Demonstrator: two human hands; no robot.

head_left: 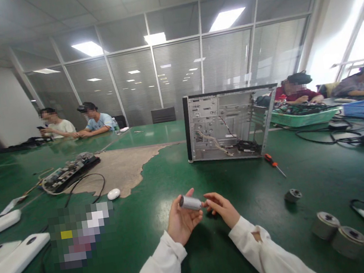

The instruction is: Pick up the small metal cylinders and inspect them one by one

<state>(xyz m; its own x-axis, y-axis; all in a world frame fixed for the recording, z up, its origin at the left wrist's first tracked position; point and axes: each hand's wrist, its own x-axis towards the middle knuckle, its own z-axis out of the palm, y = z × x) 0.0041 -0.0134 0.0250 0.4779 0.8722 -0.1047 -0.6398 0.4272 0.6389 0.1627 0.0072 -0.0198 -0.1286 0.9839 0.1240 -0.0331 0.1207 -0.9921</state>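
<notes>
The left hand (183, 223) is holding a silver metal cylinder (190, 202) in curled fingers above the green surface (162, 175).
The right hand (225, 209) is poising narrowly spaced fingers at its end, perhaps touching; beyond, an open grey metal computer case (212, 125) is standing.

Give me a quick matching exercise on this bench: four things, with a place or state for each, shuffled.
1. Silver cylinder
2. Screwdriver
3. Computer case
4. Green basket

A. Lying down, orange-handled
B. In front of a person in red
C. Held in the left hand
D. Standing, one side open

Pairs: 1-C, 2-A, 3-D, 4-B
</notes>
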